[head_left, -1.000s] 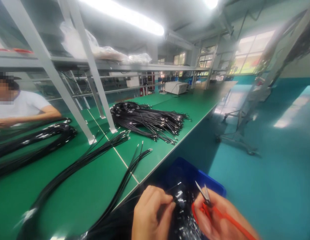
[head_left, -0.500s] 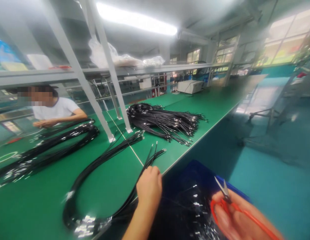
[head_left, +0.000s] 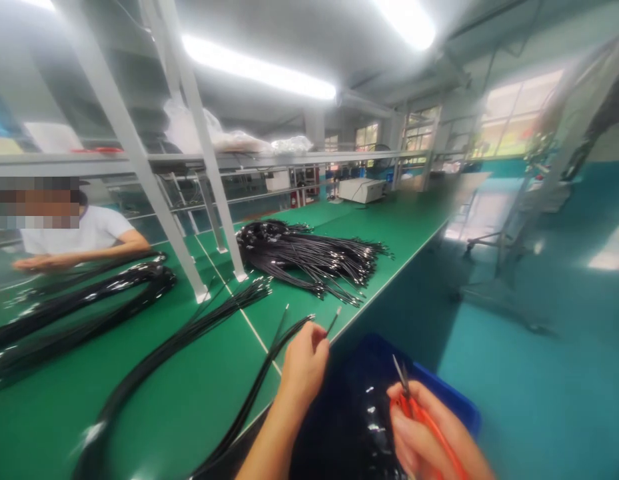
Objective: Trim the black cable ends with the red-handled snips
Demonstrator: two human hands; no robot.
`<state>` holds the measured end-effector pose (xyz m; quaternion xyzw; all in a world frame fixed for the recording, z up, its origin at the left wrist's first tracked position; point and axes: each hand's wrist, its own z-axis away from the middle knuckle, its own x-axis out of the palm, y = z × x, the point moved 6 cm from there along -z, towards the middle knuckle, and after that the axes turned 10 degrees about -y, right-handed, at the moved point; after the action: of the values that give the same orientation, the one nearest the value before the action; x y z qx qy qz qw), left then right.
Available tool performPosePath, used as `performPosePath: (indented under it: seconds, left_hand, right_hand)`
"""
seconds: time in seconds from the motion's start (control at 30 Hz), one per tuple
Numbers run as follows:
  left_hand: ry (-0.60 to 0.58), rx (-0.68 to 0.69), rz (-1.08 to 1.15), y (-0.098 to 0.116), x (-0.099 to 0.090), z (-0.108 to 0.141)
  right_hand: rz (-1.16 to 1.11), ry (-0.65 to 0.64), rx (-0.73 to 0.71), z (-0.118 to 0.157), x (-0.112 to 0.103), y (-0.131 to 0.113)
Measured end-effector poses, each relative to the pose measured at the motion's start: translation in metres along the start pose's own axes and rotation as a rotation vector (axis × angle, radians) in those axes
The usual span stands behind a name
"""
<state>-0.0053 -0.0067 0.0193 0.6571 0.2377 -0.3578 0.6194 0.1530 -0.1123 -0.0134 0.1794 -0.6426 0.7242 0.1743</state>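
Observation:
My left hand (head_left: 304, 363) is closed on a thin black cable (head_left: 333, 321) whose metal tip sticks up past my fingers, over the front edge of the green bench (head_left: 139, 400). Just left of it lies a small bunch of black cables (head_left: 259, 383) on the bench. My right hand (head_left: 424, 433) grips red-handled snips (head_left: 406, 393) with the blades pointing up. Below both hands sits a blue bin (head_left: 439, 393) filled with black cables with shiny ends.
A big pile of black cables (head_left: 309, 257) lies further back on the bench, and longer bundles (head_left: 79, 307) lie to the left. A person in a white shirt (head_left: 84, 233) works at the far left. White shelf posts (head_left: 189, 200) stand on the bench. Teal floor lies to the right.
My left hand went from the bin up to the bench edge and now holds a single cable with its tip raised. The right hand with the snips stayed low over the bin.

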Motion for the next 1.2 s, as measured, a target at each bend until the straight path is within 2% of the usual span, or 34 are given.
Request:
performPosePath:
  seconds: [0.1, 0.17, 0.27, 0.33, 0.4, 0.53, 0.63, 0.73, 0.8, 0.9, 1.0, 1.2]
  left_hand:
    - [-0.008, 0.182, 0.145, 0.026, 0.006, 0.033]
    - [-0.065, 0.257, 0.353, 0.032, 0.012, 0.053]
    - [-0.256, 0.247, 0.652, 0.028, 0.024, 0.073]
    - [-0.381, 0.217, 0.71, 0.025, 0.03, 0.08]
    - [-0.437, 0.242, 0.681, 0.026, 0.031, 0.085]
    - [-0.39, 0.28, 0.501, 0.03, 0.028, 0.089]
    - [-0.296, 0.304, 0.422, 0.03, 0.025, 0.092]
    - [-0.291, 0.237, 0.581, 0.023, 0.026, 0.093]
    - [-0.353, 0.165, 0.74, 0.018, 0.03, 0.094]
    - [-0.425, 0.128, 0.881, 0.017, 0.033, 0.094]
    - [-0.457, 0.124, 0.915, 0.019, 0.035, 0.095]
    - [-0.418, 0.095, 0.867, 0.016, 0.034, 0.095]
  right_hand:
    - [0.021, 0.046, -0.056, -0.004, 0.006, -0.004]
    - [0.038, 0.112, -0.107, -0.003, 0.011, -0.01]
    - [0.039, 0.168, -0.197, 0.001, 0.019, -0.019]
    - [0.044, 0.147, -0.241, 0.003, 0.025, -0.02]
    - [0.067, 0.104, -0.264, 0.003, 0.028, -0.017]
    - [0.113, 0.094, -0.267, 0.001, 0.027, -0.009]
    - [-0.029, 0.112, -0.228, 0.003, 0.025, -0.012]
    - [-0.167, 0.134, -0.19, 0.009, 0.024, -0.023]
    - [-0.143, 0.115, -0.155, 0.013, 0.026, -0.027]
    - [-0.083, 0.094, -0.112, 0.018, 0.032, -0.024]
    - [-0.066, 0.13, -0.087, 0.02, 0.035, -0.019]
    - [0.003, 0.151, -0.089, 0.018, 0.034, -0.016]
